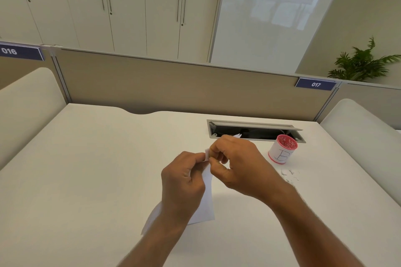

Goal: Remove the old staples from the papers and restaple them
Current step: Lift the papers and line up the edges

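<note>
A small stack of white papers (207, 197) hangs above the white desk, held upright by its top corner. My left hand (184, 182) pinches that corner from the left. My right hand (236, 165) pinches the same corner from the right, fingertips pressed on the folded edge. A white pointed tip (237, 135) sticks out behind my right hand; what it belongs to is hidden. Loose bent staples (290, 174) lie scattered on the desk to the right of my right hand. No stapler shows in this view.
A red-and-white round tub (282, 150) marked with a "B" stands at the right, full of small bits. Behind it an open cable tray (253, 131) is sunk into the desk (97, 169). A beige partition (173, 86) closes the far edge.
</note>
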### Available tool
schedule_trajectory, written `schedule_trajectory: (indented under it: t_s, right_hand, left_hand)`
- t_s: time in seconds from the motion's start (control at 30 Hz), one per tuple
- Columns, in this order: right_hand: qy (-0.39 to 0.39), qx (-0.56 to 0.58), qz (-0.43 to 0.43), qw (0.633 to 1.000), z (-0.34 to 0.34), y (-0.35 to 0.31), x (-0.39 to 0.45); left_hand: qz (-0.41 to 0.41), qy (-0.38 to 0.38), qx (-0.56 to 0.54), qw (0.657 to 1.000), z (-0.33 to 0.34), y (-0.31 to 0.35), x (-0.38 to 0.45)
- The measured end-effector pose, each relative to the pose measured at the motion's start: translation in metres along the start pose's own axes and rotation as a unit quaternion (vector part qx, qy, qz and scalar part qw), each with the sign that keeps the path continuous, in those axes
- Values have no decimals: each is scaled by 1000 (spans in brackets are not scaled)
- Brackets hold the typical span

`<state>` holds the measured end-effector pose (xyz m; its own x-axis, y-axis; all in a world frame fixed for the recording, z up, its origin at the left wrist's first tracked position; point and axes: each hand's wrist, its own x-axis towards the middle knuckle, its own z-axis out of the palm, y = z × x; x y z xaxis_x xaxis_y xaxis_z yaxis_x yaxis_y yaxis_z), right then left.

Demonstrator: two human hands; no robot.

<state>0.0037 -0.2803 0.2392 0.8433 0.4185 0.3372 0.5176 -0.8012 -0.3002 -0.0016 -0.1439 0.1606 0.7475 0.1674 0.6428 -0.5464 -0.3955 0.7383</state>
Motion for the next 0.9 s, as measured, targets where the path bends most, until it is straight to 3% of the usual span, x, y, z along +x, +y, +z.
schedule_trajectory:
  t_s: [0.2, 0.43, 0.7, 0.9]
  right_hand:
    - [-43, -20, 3, 999, -6, -1, 2]
    - [-35, -12, -3, 999, -4, 0, 2]
    - [141, 160, -4, 977, 21, 6, -4]
    - [132, 219, 37, 966, 28, 13, -9]
  left_hand:
    - [23, 5, 32, 999, 1, -1, -2]
    - [33, 7, 32, 999, 1, -1, -2]
    - [-90, 8, -53, 994, -2, 11, 6]
    - [-181, 28, -92, 979, -7, 6, 11]
